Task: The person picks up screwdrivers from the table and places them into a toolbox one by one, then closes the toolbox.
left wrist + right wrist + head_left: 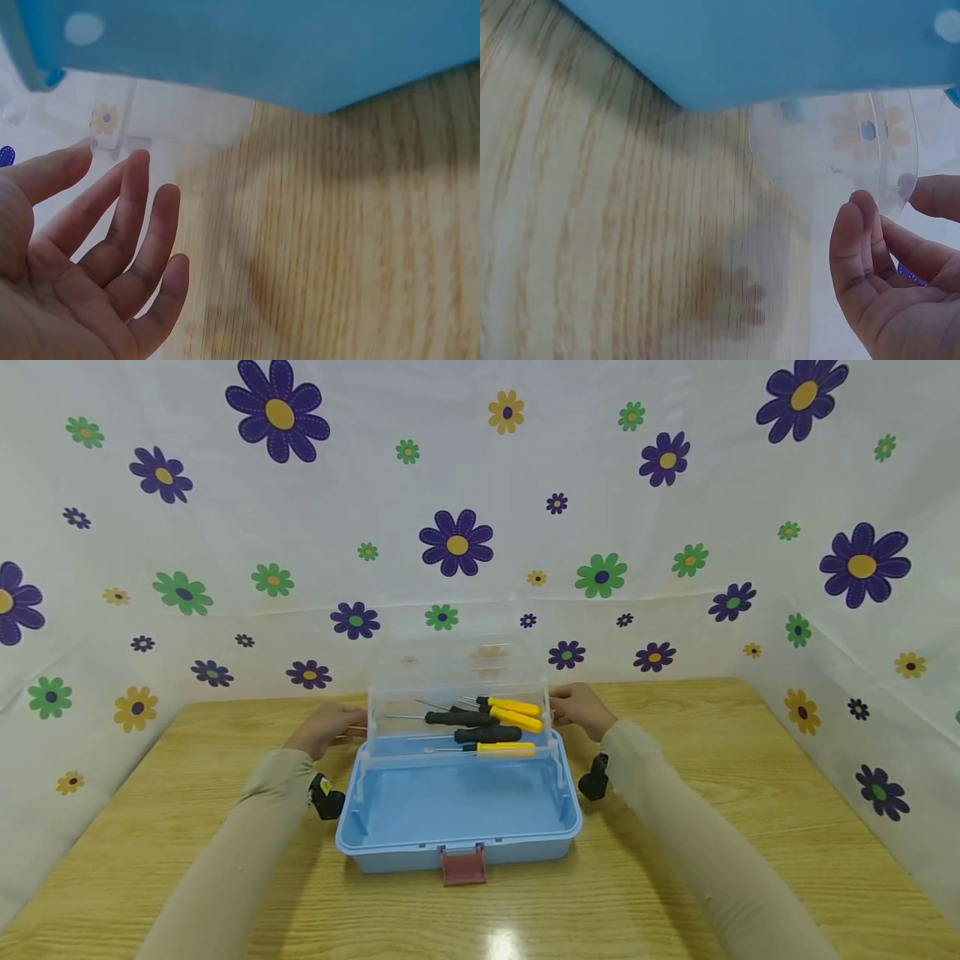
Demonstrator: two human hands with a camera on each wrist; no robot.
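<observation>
A light blue toolbox (457, 802) stands on the table with its clear lid (457, 664) tipped back. A clear tray (382, 727) is raised at the back, bearing several screwdrivers, among them a black-handled screwdriver (489, 734) and a yellow-handled screwdriver (513, 706). At the left rear, my left hand (330, 728) pinches the lid's clear edge between thumb and fingertips; its other fingers are loosely bent in the left wrist view. On the opposite side my right hand (581, 708) pinches the lid's edge, thumb opposite the fingertips in the right wrist view.
A pink latch (463, 866) hangs down at the toolbox front. The wooden table (712, 760) extends to both sides. Behind it hangs a white flowered cloth (480, 468), close to the lid. Dark wrist cameras (594, 778) flank the toolbox.
</observation>
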